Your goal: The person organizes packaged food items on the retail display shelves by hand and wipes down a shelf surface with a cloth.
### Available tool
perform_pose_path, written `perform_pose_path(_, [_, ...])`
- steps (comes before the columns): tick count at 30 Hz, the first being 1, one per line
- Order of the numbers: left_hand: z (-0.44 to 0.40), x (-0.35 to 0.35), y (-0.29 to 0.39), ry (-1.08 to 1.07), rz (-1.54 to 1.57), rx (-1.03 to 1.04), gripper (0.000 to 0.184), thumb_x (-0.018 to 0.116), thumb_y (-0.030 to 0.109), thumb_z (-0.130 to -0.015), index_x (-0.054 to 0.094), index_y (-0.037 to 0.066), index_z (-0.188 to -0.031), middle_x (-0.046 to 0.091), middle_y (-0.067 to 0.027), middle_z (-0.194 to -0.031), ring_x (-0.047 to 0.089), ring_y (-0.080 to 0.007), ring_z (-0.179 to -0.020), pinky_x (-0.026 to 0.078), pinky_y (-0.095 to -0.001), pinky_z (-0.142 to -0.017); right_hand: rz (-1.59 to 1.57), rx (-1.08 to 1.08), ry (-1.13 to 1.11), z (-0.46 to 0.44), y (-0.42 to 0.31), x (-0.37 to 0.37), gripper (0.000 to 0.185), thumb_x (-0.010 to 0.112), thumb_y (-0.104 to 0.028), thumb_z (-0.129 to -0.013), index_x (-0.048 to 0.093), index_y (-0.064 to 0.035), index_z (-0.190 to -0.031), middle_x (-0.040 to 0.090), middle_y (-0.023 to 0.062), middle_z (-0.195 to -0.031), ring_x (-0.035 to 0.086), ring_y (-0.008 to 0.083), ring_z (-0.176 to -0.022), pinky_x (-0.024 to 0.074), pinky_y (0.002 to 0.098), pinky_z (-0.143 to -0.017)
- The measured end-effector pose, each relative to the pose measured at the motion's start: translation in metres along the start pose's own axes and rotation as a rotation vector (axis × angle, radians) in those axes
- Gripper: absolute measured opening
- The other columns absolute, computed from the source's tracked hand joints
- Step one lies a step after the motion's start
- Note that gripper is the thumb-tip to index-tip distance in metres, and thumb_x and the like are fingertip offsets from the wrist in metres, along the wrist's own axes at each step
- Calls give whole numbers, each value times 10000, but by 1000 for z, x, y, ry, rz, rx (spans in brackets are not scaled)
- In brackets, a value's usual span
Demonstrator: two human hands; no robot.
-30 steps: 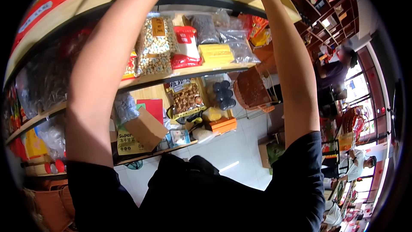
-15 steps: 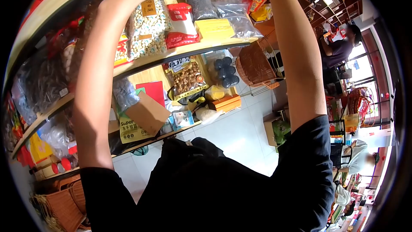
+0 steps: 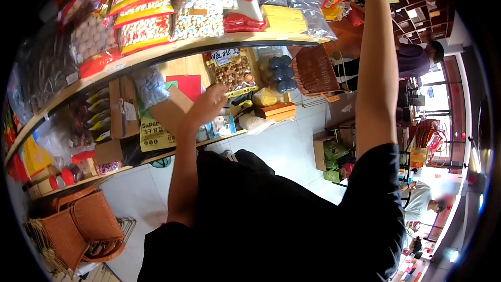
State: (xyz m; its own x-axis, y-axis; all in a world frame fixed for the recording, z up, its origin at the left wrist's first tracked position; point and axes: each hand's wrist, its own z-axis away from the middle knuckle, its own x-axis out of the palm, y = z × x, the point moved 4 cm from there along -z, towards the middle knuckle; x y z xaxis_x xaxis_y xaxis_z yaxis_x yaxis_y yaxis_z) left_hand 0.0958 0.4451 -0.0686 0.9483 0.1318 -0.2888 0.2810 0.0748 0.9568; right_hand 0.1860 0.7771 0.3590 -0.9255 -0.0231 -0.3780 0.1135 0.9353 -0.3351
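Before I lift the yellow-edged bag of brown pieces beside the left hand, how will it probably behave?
The bag will probably flex, because its see-through front looks like thin film. The separate pieces inside may shift and sag toward the lower end. Its shiny surface could feel slightly slippery.

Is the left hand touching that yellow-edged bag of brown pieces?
Cannot tell: in the head view, the left hand overlaps the lower-left part of the yellow-edged bag, hiding any contact or gap there.
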Motion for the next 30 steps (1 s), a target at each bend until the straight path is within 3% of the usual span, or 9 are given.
perform_pose_path(2, [28, 32, -53, -231, 55, -255, 388, 542, 274, -917, 511, 38, -1223, 626, -144, -1082, 613, -210, -936, 479, -338, -823, 169, -67, 173, 58, -41, -22, 322, 572, -209, -869, 550, 18, -1097, 631, 163, -953, 606, 198, -867, 506, 311, -742])
perform_pose_path(5, [65, 63, -104, -144, 232, -174, 329, 538, 212, -920, 545, 13, -1182, 636, -127, -1041, 602, -179, -928, 472, -305, -817, -210, 181, 612, 190, -77, -20, 37, 539, 0, -781, 546, -5, -817, 574, 96, -749, 567, 184, -719, 485, 351, -687])
perform_pose_path(6, [71, 67, -112, -135, 235, -186, 329, 538, 212, -920, 545, 13, -1182, 636, -127, -1041, 602, -179, -928, 472, -305, -817, -256, 106, 497, 239, -46, -19, 60, 483, -9, -784, 538, -22, -806, 557, 80, -728, 536, 176, -677, 459, 323, -653])
perform_pose_path(9, [85, 69, -131, -191, 269, -433, 317, 512, 230, -920, 560, 11, -1144, 625, -105, -953, 577, -145, -819, 464, -269, -753, 59, 584, 53, 381, -44, 51, 88, 500, 1, -714, 585, -20, -726, 560, 65, -705, 506, 153, -653, 421, 280, -604])
perform_pose_path(11, [87, 66, -127, -202, 233, -545, 331, 491, 250, -915, 549, 9, -1135, 599, -79, -889, 532, -114, -748, 448, -246, -686, -451, 1102, 27, 486, -32, 89, 111, 519, 5, -772, 609, -7, -837, 595, 58, -734, 520, 117, -662, 431, 254, -617])
perform_pose_path(16, [76, 60, -154, 128, 330, -586, 343, 566, 182, -833, 524, -26, -1102, 601, -128, -890, 594, -196, -784, 466, -313, -712, -504, 1445, -438, 584, -32, 92, 196, 565, -106, -806, 592, 33, -941, 620, 68, -773, 550, 133, -676, 443, 265, -610])
perform_pose_path(19, [56, 57, -171, 118, 218, -627, 340, 549, 167, -833, 520, -26, -1111, 597, -127, -942, 587, -192, -813, 466, -315, -704, -560, 1434, -626, 601, -14, 97, 212, 564, -104, -808, 582, 15, -982, 606, 62, -810, 528, 113, -682, 438, 249, -611])
perform_pose_path(25, [3, 58, -193, 56, 191, -648, 302, 552, 202, -854, 534, 0, -1077, 558, -71, -940, 531, -145, -816, 440, -269, -688, -312, 1319, -513, 594, 50, 117, 334, 561, -165, -797, 559, 47, -1055, 631, 177, -885, 600, 254, -816, 477, 351, -758])
perform_pose_path(30, [-41, 56, -190, 105, 149, -739, 360, 573, 241, -866, 470, 46, -1151, 492, -28, -810, 453, -92, -657, 388, -243, -584, -63, 1361, -435, 600, 121, 140, 559, 576, -253, -772, 437, 9, -1246, 498, 290, -1182, 483, 412, -1120, 387, 391, -980])
